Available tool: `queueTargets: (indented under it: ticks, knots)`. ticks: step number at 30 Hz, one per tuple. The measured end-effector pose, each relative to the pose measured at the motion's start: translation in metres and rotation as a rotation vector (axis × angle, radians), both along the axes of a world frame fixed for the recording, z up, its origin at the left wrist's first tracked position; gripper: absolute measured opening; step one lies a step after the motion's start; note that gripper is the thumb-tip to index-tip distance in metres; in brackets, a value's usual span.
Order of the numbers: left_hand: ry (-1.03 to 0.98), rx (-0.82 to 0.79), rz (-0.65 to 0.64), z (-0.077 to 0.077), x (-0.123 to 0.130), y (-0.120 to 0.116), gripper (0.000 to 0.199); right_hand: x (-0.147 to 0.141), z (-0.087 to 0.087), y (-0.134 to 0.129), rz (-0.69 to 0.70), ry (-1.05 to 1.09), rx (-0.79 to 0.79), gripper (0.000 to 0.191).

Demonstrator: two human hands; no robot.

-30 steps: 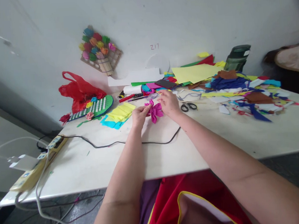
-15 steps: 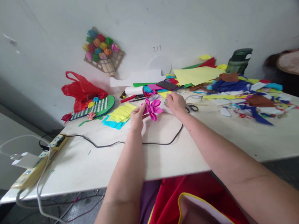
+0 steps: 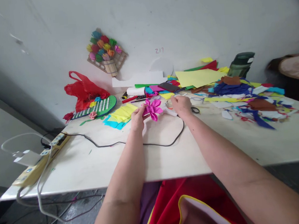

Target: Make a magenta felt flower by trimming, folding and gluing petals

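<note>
My left hand is closed on a magenta paper flower with several pointed petals, held just above the table. To its right, my right hand is curled closed. Whatever its fingers pinch, if anything, is hidden or too small to name. Close beside and below that hand lies a white tool joined to a black cord, partly covered; it looks like a glue gun. The black handle of a pair of scissors shows past the right side of the hand.
Yellow paper sheets and blue paper lie left of my left hand. A green board and red bag stand farther left. The black cord crosses the table from a power strip. Paper scraps and a green bottle are at right.
My right hand has moved a little to the right, away from the flower, uncovering more of the white tool. My left hand keeps hold of the flower in nearly the same place.
</note>
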State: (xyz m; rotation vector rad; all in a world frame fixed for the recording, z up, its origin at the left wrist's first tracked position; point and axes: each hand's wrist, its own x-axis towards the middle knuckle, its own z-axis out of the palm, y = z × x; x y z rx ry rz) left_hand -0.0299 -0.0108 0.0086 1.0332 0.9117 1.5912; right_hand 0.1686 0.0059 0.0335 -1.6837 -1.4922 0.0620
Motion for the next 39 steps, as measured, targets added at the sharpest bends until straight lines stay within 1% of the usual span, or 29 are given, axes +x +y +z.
queueTargets:
  ticks: [2, 5, 6, 7, 8, 9, 12, 14, 15, 19, 22, 25, 29, 35, 39]
  knots:
    - [-0.006, 0.004, 0.002, 0.000, 0.000, 0.000, 0.048, 0.000, -0.001, 0.001, 0.065, 0.029, -0.005, 0.035]
    - [-0.020, 0.020, -0.004, -0.002, -0.001, 0.001, 0.046, -0.001, -0.005, 0.005, 0.239, 0.147, 0.099, 0.018]
    - [-0.024, 0.026, -0.008, -0.003, -0.001, 0.002, 0.046, -0.001, -0.006, 0.007, 0.287, 0.203, 0.127, 0.019]
    - [-0.027, 0.032, -0.011, -0.003, -0.001, 0.002, 0.046, -0.002, -0.008, 0.010, 0.320, 0.259, 0.135, 0.025]
    - [-0.029, 0.034, -0.012, -0.004, -0.001, 0.002, 0.045, -0.003, -0.010, 0.012, 0.340, 0.317, 0.125, 0.030]
    - [-0.031, 0.034, -0.011, -0.004, -0.001, 0.002, 0.045, -0.004, -0.012, 0.013, 0.353, 0.376, 0.102, 0.031]
    - [-0.034, 0.022, -0.006, -0.003, -0.001, 0.002, 0.045, -0.010, -0.013, 0.013, 0.416, 0.560, 0.020, 0.019]
    - [-0.034, 0.017, -0.011, -0.003, -0.001, 0.002, 0.043, -0.014, -0.011, 0.009, 0.460, 0.670, -0.042, 0.010]
    - [-0.036, 0.018, -0.016, -0.003, -0.001, 0.002, 0.042, -0.016, -0.009, 0.006, 0.468, 0.708, -0.063, 0.006]
    - [-0.053, 0.025, -0.031, -0.004, -0.001, 0.004, 0.041, -0.024, 0.000, -0.005, 0.530, 0.807, -0.116, 0.009]
    - [-0.057, 0.027, -0.033, -0.004, -0.001, 0.003, 0.040, -0.027, 0.000, -0.008, 0.562, 0.876, -0.131, 0.007]
    - [-0.055, 0.016, -0.038, -0.002, 0.000, 0.002, 0.039, -0.028, -0.003, -0.006, 0.593, 0.908, -0.143, 0.004]
    - [-0.056, -0.004, -0.059, -0.001, 0.001, 0.001, 0.041, -0.027, -0.007, -0.006, 0.621, 0.895, -0.142, 0.019]
    - [-0.044, 0.001, -0.100, -0.002, 0.001, 0.002, 0.040, -0.028, -0.008, -0.005, 0.590, 0.909, -0.141, 0.030]
    - [-0.038, -0.005, -0.119, -0.002, 0.003, 0.001, 0.039, -0.027, -0.011, -0.001, 0.560, 0.812, -0.121, 0.031]
